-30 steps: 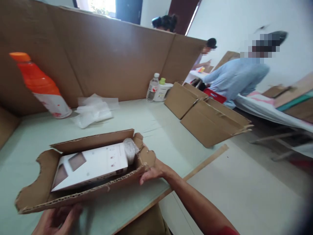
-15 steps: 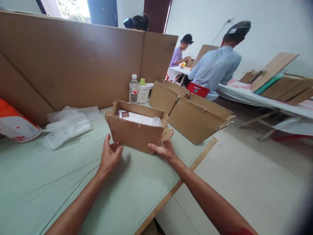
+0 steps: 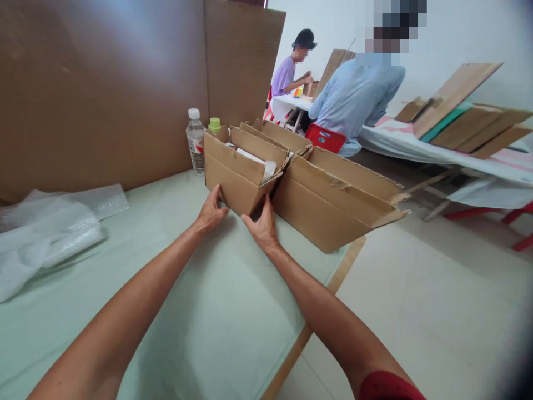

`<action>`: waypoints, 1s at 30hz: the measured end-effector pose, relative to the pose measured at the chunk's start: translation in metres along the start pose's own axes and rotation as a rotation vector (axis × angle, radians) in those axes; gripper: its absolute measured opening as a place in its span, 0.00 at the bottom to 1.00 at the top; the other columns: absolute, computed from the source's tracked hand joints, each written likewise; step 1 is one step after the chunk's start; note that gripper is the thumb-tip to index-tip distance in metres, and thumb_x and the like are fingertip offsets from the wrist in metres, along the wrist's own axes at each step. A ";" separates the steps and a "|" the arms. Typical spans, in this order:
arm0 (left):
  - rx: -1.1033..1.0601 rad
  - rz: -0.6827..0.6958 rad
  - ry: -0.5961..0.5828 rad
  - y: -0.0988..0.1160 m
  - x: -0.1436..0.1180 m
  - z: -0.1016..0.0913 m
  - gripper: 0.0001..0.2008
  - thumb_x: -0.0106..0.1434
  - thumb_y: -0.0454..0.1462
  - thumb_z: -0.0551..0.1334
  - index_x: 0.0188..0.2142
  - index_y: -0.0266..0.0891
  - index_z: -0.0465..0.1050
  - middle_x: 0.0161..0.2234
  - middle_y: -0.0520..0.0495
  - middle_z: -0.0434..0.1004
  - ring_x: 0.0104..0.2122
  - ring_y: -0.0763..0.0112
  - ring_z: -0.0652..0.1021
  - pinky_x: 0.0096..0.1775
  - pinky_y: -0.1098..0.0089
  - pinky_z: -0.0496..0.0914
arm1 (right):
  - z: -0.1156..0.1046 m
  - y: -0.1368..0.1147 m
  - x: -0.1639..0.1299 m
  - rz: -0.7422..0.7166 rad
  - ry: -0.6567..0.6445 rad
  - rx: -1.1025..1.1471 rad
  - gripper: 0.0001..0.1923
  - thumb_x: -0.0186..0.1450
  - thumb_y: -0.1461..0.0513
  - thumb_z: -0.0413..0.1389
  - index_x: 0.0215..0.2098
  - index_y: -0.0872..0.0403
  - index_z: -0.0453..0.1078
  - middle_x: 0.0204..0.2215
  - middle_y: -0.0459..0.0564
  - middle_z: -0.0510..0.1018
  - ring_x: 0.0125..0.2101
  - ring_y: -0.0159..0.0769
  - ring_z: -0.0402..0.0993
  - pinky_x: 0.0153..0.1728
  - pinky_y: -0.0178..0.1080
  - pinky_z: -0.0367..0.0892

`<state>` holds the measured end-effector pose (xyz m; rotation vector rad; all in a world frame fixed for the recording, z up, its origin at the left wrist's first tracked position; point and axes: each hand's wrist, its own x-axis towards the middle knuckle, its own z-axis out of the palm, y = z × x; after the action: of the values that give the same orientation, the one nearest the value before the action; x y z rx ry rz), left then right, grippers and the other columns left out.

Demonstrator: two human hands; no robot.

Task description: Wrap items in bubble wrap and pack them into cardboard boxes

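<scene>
The small cardboard box point(image 3: 239, 175) is sitting on the worktop point(image 3: 200, 311), pressed against a bigger box point(image 3: 333, 205), with a water bottle point(image 3: 195, 141) behind it. The step looks like setting it in place; letting go calls for easing both palms off. The left hand point(image 3: 210, 214) and right hand point(image 3: 262, 225) are bracing its near wall, fingers loosely spread, gripping nothing.

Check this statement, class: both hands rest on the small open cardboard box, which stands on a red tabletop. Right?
Not quite. The head view shows the left hand and right hand on the small open cardboard box, but the tabletop is pale green, not red.
</scene>
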<state>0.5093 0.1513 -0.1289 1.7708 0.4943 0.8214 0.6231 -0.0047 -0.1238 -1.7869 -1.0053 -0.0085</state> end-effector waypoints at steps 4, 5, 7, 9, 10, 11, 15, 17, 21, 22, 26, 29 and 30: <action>0.003 -0.054 -0.049 0.002 0.014 -0.001 0.43 0.50 0.33 0.62 0.67 0.29 0.55 0.63 0.31 0.66 0.54 0.53 0.76 0.56 0.54 0.72 | 0.002 0.007 -0.011 0.046 -0.067 0.033 0.48 0.60 0.56 0.63 0.71 0.61 0.46 0.68 0.68 0.59 0.68 0.54 0.56 0.69 0.56 0.53; 0.005 -0.057 -0.061 0.003 0.016 -0.001 0.43 0.50 0.33 0.62 0.66 0.29 0.56 0.63 0.32 0.67 0.53 0.54 0.76 0.55 0.54 0.72 | 0.003 0.009 -0.012 0.069 -0.072 0.050 0.47 0.60 0.56 0.63 0.71 0.61 0.47 0.68 0.68 0.60 0.68 0.54 0.57 0.68 0.56 0.55; 0.018 -0.056 -0.085 0.006 0.019 0.002 0.42 0.50 0.32 0.62 0.66 0.30 0.56 0.62 0.33 0.68 0.53 0.55 0.76 0.55 0.55 0.72 | 0.004 0.015 -0.010 0.133 -0.082 0.096 0.46 0.60 0.56 0.63 0.70 0.62 0.50 0.67 0.69 0.62 0.67 0.55 0.60 0.66 0.57 0.59; 0.054 -0.043 -0.099 0.009 0.018 0.005 0.43 0.50 0.31 0.61 0.67 0.30 0.56 0.63 0.33 0.67 0.56 0.54 0.75 0.58 0.54 0.70 | 0.005 0.022 -0.007 0.191 -0.090 0.160 0.45 0.60 0.55 0.63 0.69 0.61 0.52 0.65 0.69 0.66 0.65 0.55 0.63 0.64 0.58 0.62; 0.081 -0.033 -0.101 0.011 0.016 0.007 0.43 0.50 0.31 0.61 0.67 0.30 0.55 0.64 0.32 0.67 0.58 0.53 0.73 0.61 0.52 0.67 | 0.005 0.025 -0.005 0.209 -0.092 0.193 0.45 0.59 0.55 0.63 0.69 0.61 0.53 0.64 0.68 0.67 0.64 0.54 0.65 0.64 0.58 0.62; 0.112 -0.022 -0.101 0.013 0.011 0.009 0.43 0.50 0.30 0.60 0.67 0.29 0.55 0.65 0.32 0.65 0.61 0.51 0.70 0.64 0.51 0.63 | 0.005 0.028 -0.003 0.219 -0.092 0.220 0.44 0.59 0.55 0.64 0.68 0.59 0.54 0.63 0.68 0.68 0.64 0.54 0.66 0.63 0.58 0.63; 0.266 0.028 -0.124 0.027 -0.032 0.018 0.43 0.51 0.30 0.62 0.67 0.25 0.55 0.67 0.26 0.59 0.68 0.45 0.61 0.69 0.48 0.51 | 0.006 0.035 0.003 0.209 -0.083 0.239 0.45 0.56 0.53 0.65 0.67 0.60 0.58 0.63 0.69 0.69 0.62 0.54 0.68 0.62 0.58 0.64; 0.344 0.045 -0.160 0.037 -0.069 0.021 0.40 0.52 0.32 0.63 0.66 0.27 0.59 0.67 0.26 0.60 0.68 0.43 0.61 0.68 0.45 0.51 | 0.005 0.036 0.006 0.183 -0.079 0.213 0.44 0.56 0.52 0.65 0.65 0.60 0.60 0.61 0.69 0.71 0.60 0.54 0.70 0.60 0.57 0.67; 0.482 0.051 -0.219 0.064 -0.157 0.020 0.29 0.57 0.37 0.65 0.59 0.36 0.70 0.67 0.32 0.64 0.68 0.46 0.63 0.69 0.46 0.52 | 0.000 0.034 0.005 0.144 -0.113 0.185 0.43 0.56 0.49 0.63 0.64 0.61 0.61 0.57 0.68 0.74 0.57 0.56 0.72 0.58 0.59 0.67; 0.534 0.057 -0.245 0.072 -0.179 0.018 0.26 0.59 0.38 0.65 0.58 0.37 0.71 0.67 0.33 0.64 0.68 0.47 0.62 0.69 0.46 0.52 | -0.003 0.032 0.001 0.143 -0.131 0.182 0.44 0.57 0.48 0.62 0.65 0.61 0.61 0.58 0.69 0.73 0.58 0.57 0.72 0.59 0.61 0.66; 0.743 0.139 -0.396 0.102 -0.262 -0.011 0.24 0.68 0.42 0.58 0.61 0.35 0.68 0.68 0.32 0.62 0.69 0.50 0.60 0.69 0.49 0.53 | -0.015 0.027 -0.026 0.083 -0.208 -0.014 0.41 0.59 0.47 0.59 0.65 0.58 0.62 0.59 0.67 0.73 0.57 0.57 0.73 0.55 0.57 0.71; 0.756 0.170 -0.427 0.115 -0.318 -0.056 0.22 0.69 0.43 0.57 0.59 0.38 0.70 0.67 0.37 0.66 0.69 0.55 0.62 0.69 0.55 0.55 | -0.024 0.016 -0.062 -0.199 -0.383 -0.177 0.31 0.63 0.46 0.55 0.58 0.54 0.71 0.57 0.63 0.77 0.56 0.59 0.74 0.57 0.61 0.69; 0.760 0.156 -0.399 0.117 -0.334 -0.078 0.20 0.68 0.43 0.58 0.57 0.40 0.72 0.65 0.39 0.68 0.68 0.56 0.64 0.68 0.55 0.57 | -0.024 0.009 -0.078 -0.328 -0.437 -0.218 0.27 0.64 0.46 0.53 0.55 0.51 0.73 0.56 0.61 0.78 0.57 0.60 0.74 0.57 0.62 0.68</action>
<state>0.2192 -0.0644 -0.1014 2.6275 0.4286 0.3660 0.5888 -0.0731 -0.1540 -1.8395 -1.6582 0.0734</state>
